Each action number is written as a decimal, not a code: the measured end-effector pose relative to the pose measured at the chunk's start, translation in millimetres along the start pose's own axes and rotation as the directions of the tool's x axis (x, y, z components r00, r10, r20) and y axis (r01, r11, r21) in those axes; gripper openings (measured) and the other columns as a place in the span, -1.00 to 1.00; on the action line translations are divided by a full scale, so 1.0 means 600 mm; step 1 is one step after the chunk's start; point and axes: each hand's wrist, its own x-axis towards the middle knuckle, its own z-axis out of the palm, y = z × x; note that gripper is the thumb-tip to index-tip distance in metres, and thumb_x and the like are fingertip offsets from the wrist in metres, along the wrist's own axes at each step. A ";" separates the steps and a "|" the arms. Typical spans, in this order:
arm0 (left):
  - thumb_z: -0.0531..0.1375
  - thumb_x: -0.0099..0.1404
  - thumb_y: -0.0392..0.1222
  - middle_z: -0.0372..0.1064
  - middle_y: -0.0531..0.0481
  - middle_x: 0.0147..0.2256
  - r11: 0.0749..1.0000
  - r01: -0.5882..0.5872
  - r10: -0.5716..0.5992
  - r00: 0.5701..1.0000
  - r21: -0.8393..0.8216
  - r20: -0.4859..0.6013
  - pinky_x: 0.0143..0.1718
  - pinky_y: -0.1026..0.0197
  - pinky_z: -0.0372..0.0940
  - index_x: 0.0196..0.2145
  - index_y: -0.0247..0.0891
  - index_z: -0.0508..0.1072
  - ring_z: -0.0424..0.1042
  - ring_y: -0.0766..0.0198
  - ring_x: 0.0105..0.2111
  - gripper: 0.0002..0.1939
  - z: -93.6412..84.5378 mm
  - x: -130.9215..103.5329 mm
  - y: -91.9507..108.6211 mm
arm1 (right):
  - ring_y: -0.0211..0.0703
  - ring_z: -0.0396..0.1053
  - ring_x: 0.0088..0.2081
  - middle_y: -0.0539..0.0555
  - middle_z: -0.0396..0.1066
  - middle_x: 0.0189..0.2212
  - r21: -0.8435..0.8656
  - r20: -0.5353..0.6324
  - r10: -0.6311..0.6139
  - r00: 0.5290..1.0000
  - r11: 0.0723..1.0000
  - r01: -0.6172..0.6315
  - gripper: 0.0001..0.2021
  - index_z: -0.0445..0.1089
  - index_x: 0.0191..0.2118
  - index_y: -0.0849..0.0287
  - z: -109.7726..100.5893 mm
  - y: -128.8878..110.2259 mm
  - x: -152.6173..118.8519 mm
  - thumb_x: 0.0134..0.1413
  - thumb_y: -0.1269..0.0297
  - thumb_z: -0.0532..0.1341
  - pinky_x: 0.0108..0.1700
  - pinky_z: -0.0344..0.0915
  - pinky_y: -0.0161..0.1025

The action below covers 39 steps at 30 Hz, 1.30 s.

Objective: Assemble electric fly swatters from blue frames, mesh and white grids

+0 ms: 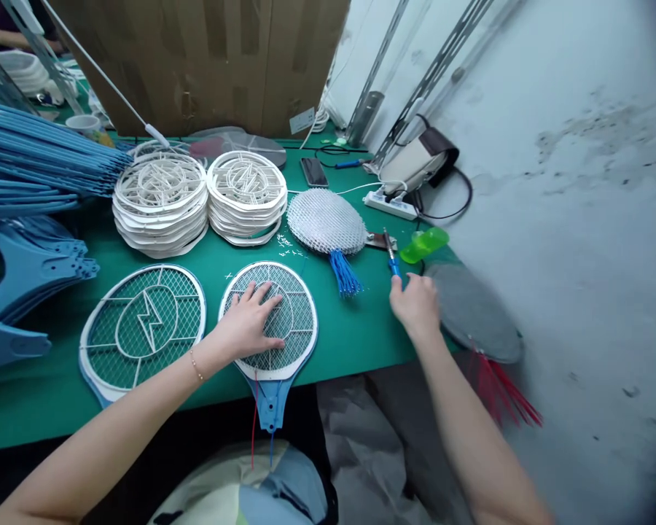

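My left hand [251, 321] lies flat with fingers spread on the mesh of a blue-and-white electric mosquito swatter head [302, 321]. A red and a blue wire hang from its short neck over the table edge. In my right hand [420, 302] is the blue handle of a soldering iron [393, 264], its tip pointing away from me near a small holder [378, 240]. A second swatter head [151, 321] with a lightning-bolt grille lies to the left. Beyond sits a pile of silvery mesh discs [326, 219] with blue wires [343, 273].
Two stacks of white grilles [161, 193] [247, 189] stand behind, with blue swatter frames [38, 270] at far left. Grey mesh discs [475, 310] with red wires overhang the right edge. A green plastic piece [423, 244], phone [313, 172], power strip [391, 205] and cardboard box [213, 65] are farther back.
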 end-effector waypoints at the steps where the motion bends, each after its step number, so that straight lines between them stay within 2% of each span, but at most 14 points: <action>1: 0.34 0.14 0.25 -0.34 -0.21 0.46 1.000 0.001 -0.001 1.000 -0.007 -0.001 0.30 -0.48 -0.22 0.40 -0.11 0.07 -0.41 -0.36 0.41 -0.01 0.000 0.000 0.001 | 0.30 0.36 0.01 0.55 0.40 -0.06 -0.047 0.057 0.012 0.998 0.999 -0.010 -0.60 0.41 -0.04 0.48 0.017 0.004 0.016 0.21 0.22 0.08 -0.01 0.29 0.09; 4: 0.35 0.13 0.23 -0.33 -0.20 0.46 0.999 -0.001 0.001 1.000 -0.035 -0.001 0.30 -0.49 -0.23 0.39 -0.09 0.08 -0.41 -0.38 0.41 -0.01 0.000 -0.001 0.003 | 0.39 0.38 -0.03 0.67 0.36 -0.09 -0.061 0.086 0.044 0.995 0.997 -0.038 -0.62 0.38 -0.06 0.58 0.051 -0.001 0.034 0.18 0.33 0.04 -0.08 0.30 0.13; 6: 0.36 0.13 0.23 -0.35 -0.20 0.46 0.999 0.000 0.000 1.000 -0.034 0.000 0.30 -0.49 -0.23 0.39 -0.08 0.07 -0.41 -0.38 0.41 0.00 0.002 0.000 0.002 | 0.42 0.42 -0.09 0.74 0.34 -0.09 -0.056 0.067 0.072 0.995 0.996 -0.068 -0.59 0.33 -0.03 0.65 0.049 -0.007 0.030 0.17 0.38 -0.01 -0.14 0.31 0.14; 10: 0.36 0.13 0.21 -0.37 -0.21 0.46 1.000 -0.001 0.001 1.000 -0.023 0.001 0.30 -0.49 -0.23 0.40 -0.09 0.05 -0.41 -0.36 0.41 0.01 0.002 0.000 0.002 | 0.42 0.47 -0.17 0.70 0.37 -0.11 -0.050 -0.008 0.126 0.992 0.991 -0.126 -0.53 0.23 0.11 0.62 -0.004 -0.022 0.007 0.24 0.32 -0.06 -0.22 0.34 0.14; 12: 0.36 0.14 0.20 -0.37 -0.22 0.46 1.000 0.004 -0.004 1.000 -0.017 0.006 0.31 -0.48 -0.23 0.41 -0.11 0.05 -0.41 -0.35 0.41 0.00 0.000 -0.001 0.005 | 0.37 0.47 -0.15 0.57 0.42 -0.12 0.000 -0.065 0.034 0.997 0.999 -0.035 -0.51 0.24 0.17 0.48 -0.041 -0.041 -0.010 0.30 0.22 -0.06 -0.18 0.35 0.14; 13: 0.36 0.15 0.19 -0.37 -0.21 0.46 1.000 0.011 -0.011 1.000 -0.010 0.011 0.31 -0.47 -0.22 0.41 -0.12 0.05 -0.41 -0.34 0.42 0.01 -0.002 -0.002 0.006 | 0.33 0.47 -0.12 0.51 0.44 -0.10 0.049 -0.086 -0.074 0.994 0.996 0.078 -0.52 0.27 0.18 0.39 -0.058 -0.054 -0.020 0.32 0.16 -0.04 -0.13 0.36 0.13; 15: 0.37 0.15 0.19 -0.39 -0.19 0.46 1.000 0.029 -0.029 0.999 0.007 0.028 0.33 -0.44 -0.22 0.41 -0.14 0.03 -0.42 -0.31 0.42 0.02 -0.004 -0.003 0.009 | 0.21 0.47 -0.08 0.35 0.47 -0.06 0.168 -0.098 -0.356 0.929 0.914 0.368 -0.54 0.35 0.16 0.24 -0.087 -0.085 -0.037 0.34 0.07 0.00 -0.06 0.36 0.05; 17: 0.36 0.15 0.20 -0.42 -0.17 0.46 0.999 0.037 -0.038 0.998 0.015 0.043 0.34 -0.42 -0.23 0.42 -0.15 0.01 -0.44 -0.29 0.42 0.03 -0.005 -0.002 0.010 | 0.06 0.49 -0.18 0.21 0.51 -0.14 0.247 -0.040 -0.582 0.812 0.782 0.573 -0.55 0.41 0.15 0.15 -0.102 -0.119 -0.050 0.37 0.03 0.01 -0.14 0.37 -0.09; 19: 0.37 0.14 0.21 -0.41 -0.16 0.46 0.999 0.034 -0.035 0.999 0.009 0.039 0.33 -0.43 -0.23 0.42 -0.15 0.02 -0.43 -0.30 0.42 0.04 -0.003 -0.001 0.009 | -0.07 0.44 -0.37 0.12 0.50 -0.30 0.240 0.053 -0.700 0.712 0.701 0.672 -0.54 0.44 0.16 0.10 -0.105 -0.148 -0.057 0.38 0.01 0.00 -0.34 0.30 -0.19; 22: 0.38 0.11 0.21 -0.37 -0.18 0.46 1.000 0.026 -0.026 1.000 0.005 0.013 0.32 -0.46 -0.20 0.41 -0.14 0.03 -0.41 -0.34 0.42 0.06 0.002 0.001 0.006 | -0.18 0.31 -0.52 0.08 0.45 -0.40 0.149 0.135 -0.779 0.612 0.626 0.765 -0.54 0.49 0.13 0.07 -0.095 -0.179 -0.057 0.39 0.00 -0.01 -0.52 0.09 -0.24; 25: 0.39 0.12 0.20 -0.36 -0.20 0.46 1.000 0.026 -0.026 1.000 0.017 0.004 0.32 -0.46 -0.20 0.42 -0.17 0.03 -0.41 -0.34 0.42 0.06 0.005 0.001 0.006 | -0.22 0.28 -0.54 0.06 0.44 -0.40 0.096 0.151 -0.815 0.559 0.575 0.812 -0.55 0.52 0.08 0.04 -0.081 -0.193 -0.052 0.39 0.00 -0.01 -0.56 -0.02 -0.26; 30: 0.38 0.13 0.19 -0.39 -0.22 0.46 0.999 0.025 -0.026 0.999 0.039 0.027 0.32 -0.46 -0.18 0.42 -0.23 0.02 -0.41 -0.35 0.42 0.06 0.001 0.000 0.008 | -0.26 0.25 -0.55 0.06 0.42 -0.43 0.021 0.144 -0.831 0.537 0.545 0.838 -0.55 0.54 0.06 0.05 -0.070 -0.202 -0.051 0.41 0.03 -0.04 -0.57 -0.11 -0.29; 33: 0.37 0.14 0.20 -0.39 -0.21 0.46 0.998 0.025 -0.027 0.999 0.051 0.028 0.32 -0.45 -0.16 0.42 -0.21 0.01 -0.40 -0.34 0.42 0.05 0.000 0.000 0.008 | -0.27 0.24 -0.55 0.06 0.41 -0.42 -0.019 0.167 -0.848 0.504 0.508 0.861 -0.55 0.52 0.07 0.08 -0.076 -0.208 -0.053 0.42 0.07 -0.06 -0.58 -0.14 -0.29; 39: 0.37 0.14 0.21 -0.37 -0.18 0.46 0.998 0.030 -0.031 0.999 0.062 0.019 0.33 -0.42 -0.15 0.42 -0.14 0.02 -0.39 -0.31 0.42 0.04 0.001 -0.001 0.009 | -0.28 0.23 -0.56 0.06 0.43 -0.38 -0.091 0.304 -0.869 0.391 0.382 0.920 -0.61 0.46 0.13 0.12 -0.105 -0.225 -0.050 0.41 0.25 -0.04 -0.58 -0.19 -0.26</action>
